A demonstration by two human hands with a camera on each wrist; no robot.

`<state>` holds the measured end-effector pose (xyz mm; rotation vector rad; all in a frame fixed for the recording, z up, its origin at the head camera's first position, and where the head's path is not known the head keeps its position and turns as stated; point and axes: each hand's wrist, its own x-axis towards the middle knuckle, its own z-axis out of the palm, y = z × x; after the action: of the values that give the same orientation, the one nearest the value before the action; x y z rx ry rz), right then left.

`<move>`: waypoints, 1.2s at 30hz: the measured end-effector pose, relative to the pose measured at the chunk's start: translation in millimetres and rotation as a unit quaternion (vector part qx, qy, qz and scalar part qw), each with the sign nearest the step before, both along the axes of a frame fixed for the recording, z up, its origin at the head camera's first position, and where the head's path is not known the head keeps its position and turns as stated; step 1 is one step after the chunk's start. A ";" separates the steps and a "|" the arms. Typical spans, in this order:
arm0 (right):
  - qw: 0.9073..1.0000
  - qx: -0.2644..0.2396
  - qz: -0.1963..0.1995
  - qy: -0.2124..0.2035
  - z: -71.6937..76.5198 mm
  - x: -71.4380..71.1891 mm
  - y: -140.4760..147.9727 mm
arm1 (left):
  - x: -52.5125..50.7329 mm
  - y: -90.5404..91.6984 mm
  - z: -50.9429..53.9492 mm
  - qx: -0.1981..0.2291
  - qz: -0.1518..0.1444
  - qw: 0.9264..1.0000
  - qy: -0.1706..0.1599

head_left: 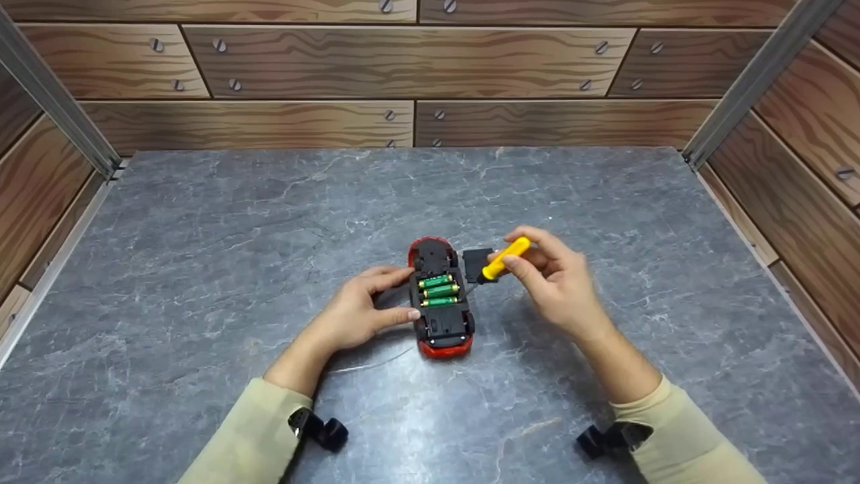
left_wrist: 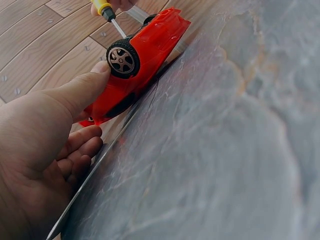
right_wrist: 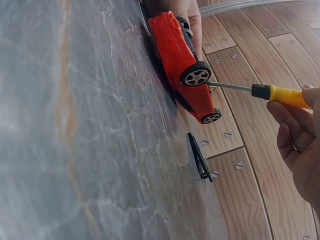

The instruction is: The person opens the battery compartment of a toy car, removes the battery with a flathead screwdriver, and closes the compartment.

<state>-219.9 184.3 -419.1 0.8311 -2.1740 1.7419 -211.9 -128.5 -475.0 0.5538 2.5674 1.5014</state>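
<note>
A red toy car (head_left: 446,326) lies upside down on the table, its black underside facing up. Three green batteries (head_left: 440,291) sit side by side in its uncovered compartment. My left hand (head_left: 359,306) steadies the car from the left, thumb and fingers against its side; in the left wrist view the thumb touches near a wheel (left_wrist: 121,59). Between the fingers and thumb of my right hand (head_left: 561,282) is a screwdriver (head_left: 507,259) with a yellow handle. Its metal shaft (right_wrist: 230,86) slants down to the compartment's right edge, by the batteries.
A black battery cover (head_left: 478,263) lies on the table just right of the car, partly behind the screwdriver. The grey marble-patterned tabletop (head_left: 269,215) is bounded by wood-patterned walls (head_left: 416,64) and metal posts at the corners.
</note>
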 end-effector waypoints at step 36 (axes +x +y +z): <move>0.999 -0.011 -0.019 -0.026 -3.1 1.8 -5.2 | 0.4 0.7 0.5 0.012 0.001 1.000 -0.005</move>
<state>-218.1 179.1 -422.3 0.7427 -2.1836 1.7854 -211.6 -127.8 -474.6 0.5460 2.5449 1.5346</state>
